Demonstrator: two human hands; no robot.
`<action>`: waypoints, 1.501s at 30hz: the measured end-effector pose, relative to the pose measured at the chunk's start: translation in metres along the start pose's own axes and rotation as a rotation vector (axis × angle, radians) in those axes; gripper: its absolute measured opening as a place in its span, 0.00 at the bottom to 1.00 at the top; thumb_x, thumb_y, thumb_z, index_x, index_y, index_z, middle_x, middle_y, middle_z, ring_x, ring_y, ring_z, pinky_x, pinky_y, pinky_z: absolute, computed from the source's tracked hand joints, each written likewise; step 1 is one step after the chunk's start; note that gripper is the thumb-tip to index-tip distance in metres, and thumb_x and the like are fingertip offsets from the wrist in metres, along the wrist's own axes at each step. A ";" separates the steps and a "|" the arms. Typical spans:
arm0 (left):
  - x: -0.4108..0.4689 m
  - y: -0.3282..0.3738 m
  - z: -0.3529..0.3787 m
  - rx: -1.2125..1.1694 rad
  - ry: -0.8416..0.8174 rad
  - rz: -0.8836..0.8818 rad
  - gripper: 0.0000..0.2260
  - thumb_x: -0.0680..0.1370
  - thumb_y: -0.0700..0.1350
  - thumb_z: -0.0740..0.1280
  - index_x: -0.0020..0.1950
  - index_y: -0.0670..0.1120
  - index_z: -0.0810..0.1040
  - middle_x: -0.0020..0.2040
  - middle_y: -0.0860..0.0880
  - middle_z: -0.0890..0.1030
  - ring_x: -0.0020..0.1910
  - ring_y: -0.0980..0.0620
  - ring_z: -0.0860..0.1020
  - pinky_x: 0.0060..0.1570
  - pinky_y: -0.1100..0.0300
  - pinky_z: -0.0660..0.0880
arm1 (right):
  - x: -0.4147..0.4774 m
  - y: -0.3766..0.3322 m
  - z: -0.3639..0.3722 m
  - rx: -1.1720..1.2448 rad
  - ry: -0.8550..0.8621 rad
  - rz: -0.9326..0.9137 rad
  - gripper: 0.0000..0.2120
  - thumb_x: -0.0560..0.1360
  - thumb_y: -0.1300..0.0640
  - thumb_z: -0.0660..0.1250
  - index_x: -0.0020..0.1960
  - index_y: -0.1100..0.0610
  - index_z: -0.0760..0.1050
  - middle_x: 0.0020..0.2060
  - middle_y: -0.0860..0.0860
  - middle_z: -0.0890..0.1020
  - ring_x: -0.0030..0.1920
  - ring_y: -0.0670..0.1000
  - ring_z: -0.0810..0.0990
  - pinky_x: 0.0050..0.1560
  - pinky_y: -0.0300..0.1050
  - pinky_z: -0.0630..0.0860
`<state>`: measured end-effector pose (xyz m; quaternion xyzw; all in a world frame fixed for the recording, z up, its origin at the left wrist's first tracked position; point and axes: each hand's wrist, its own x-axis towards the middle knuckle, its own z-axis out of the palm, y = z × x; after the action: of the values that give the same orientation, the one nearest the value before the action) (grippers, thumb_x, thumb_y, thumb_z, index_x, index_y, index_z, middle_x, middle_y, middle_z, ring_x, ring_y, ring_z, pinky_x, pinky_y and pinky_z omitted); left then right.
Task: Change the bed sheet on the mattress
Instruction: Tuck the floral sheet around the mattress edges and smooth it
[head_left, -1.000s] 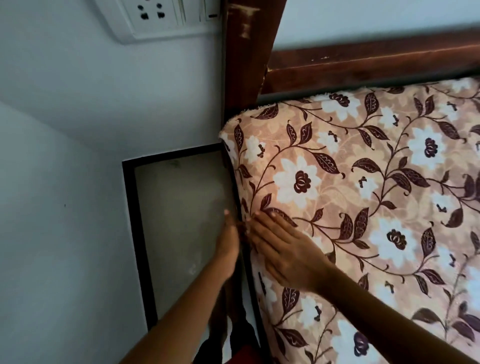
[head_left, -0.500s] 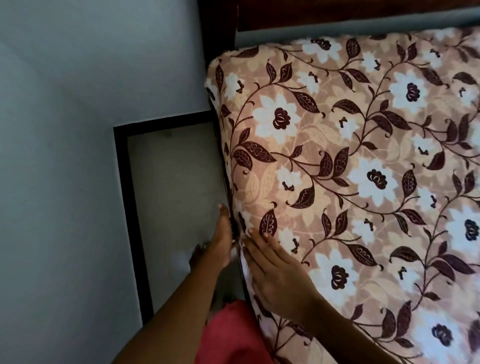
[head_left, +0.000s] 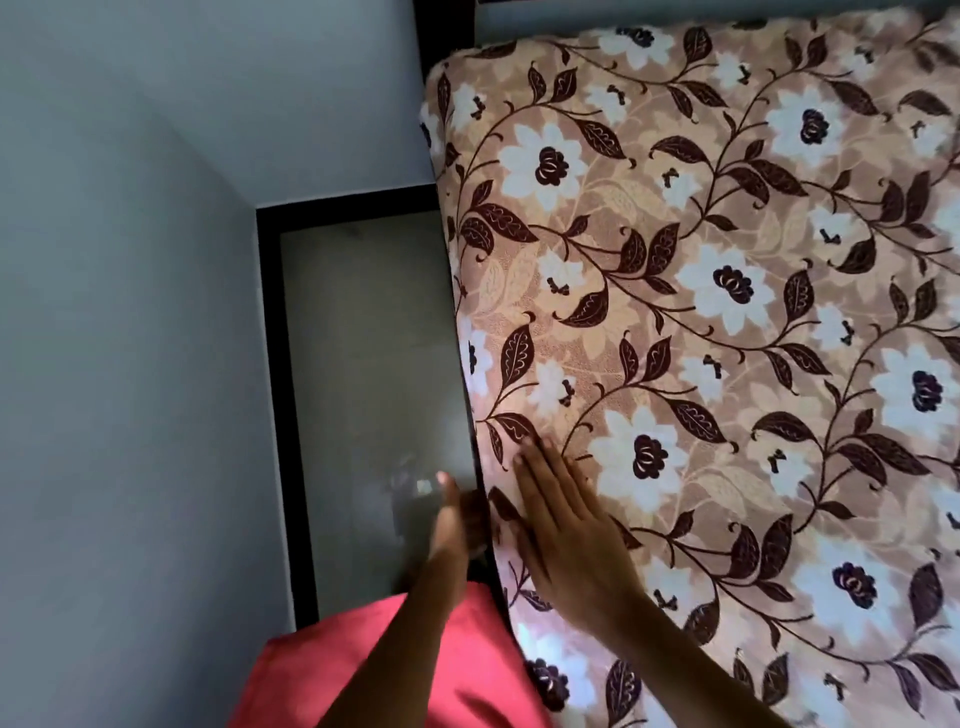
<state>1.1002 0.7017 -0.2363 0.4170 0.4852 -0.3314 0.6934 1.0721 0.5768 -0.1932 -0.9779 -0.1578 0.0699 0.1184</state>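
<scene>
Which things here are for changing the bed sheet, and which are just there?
For the job: floral bed sheet; right hand, flat on it; left hand, at its side edge.
Just there: dark bed frame; grey wall; floor; red garment.

Right hand (head_left: 566, 540) on sheet (head_left: 727, 322); left hand (head_left: 452, 525) beside its edge.
</scene>
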 end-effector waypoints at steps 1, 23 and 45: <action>-0.008 -0.015 -0.002 -0.078 -0.098 -0.046 0.30 0.80 0.62 0.44 0.53 0.41 0.76 0.46 0.45 0.81 0.45 0.49 0.78 0.50 0.57 0.71 | -0.012 -0.002 0.003 0.007 0.010 0.023 0.25 0.80 0.52 0.51 0.72 0.64 0.57 0.72 0.60 0.62 0.75 0.57 0.56 0.71 0.53 0.58; -0.056 -0.122 -0.071 0.340 0.130 0.270 0.21 0.82 0.56 0.52 0.56 0.43 0.77 0.50 0.45 0.80 0.51 0.46 0.76 0.57 0.55 0.71 | -0.171 -0.065 0.034 -0.100 -0.039 0.142 0.28 0.78 0.51 0.52 0.74 0.63 0.53 0.73 0.60 0.59 0.74 0.58 0.57 0.72 0.52 0.54; -0.145 -0.338 -0.109 0.824 -0.035 0.436 0.25 0.81 0.54 0.56 0.75 0.45 0.58 0.70 0.45 0.69 0.69 0.48 0.68 0.67 0.61 0.63 | -0.382 -0.139 0.084 -0.166 -0.122 0.445 0.46 0.67 0.45 0.58 0.75 0.65 0.42 0.74 0.61 0.53 0.75 0.59 0.51 0.74 0.54 0.47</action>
<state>0.7194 0.6618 -0.2049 0.7442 0.2022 -0.3503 0.5315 0.6579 0.5985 -0.2007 -0.9889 0.0494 0.1401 0.0096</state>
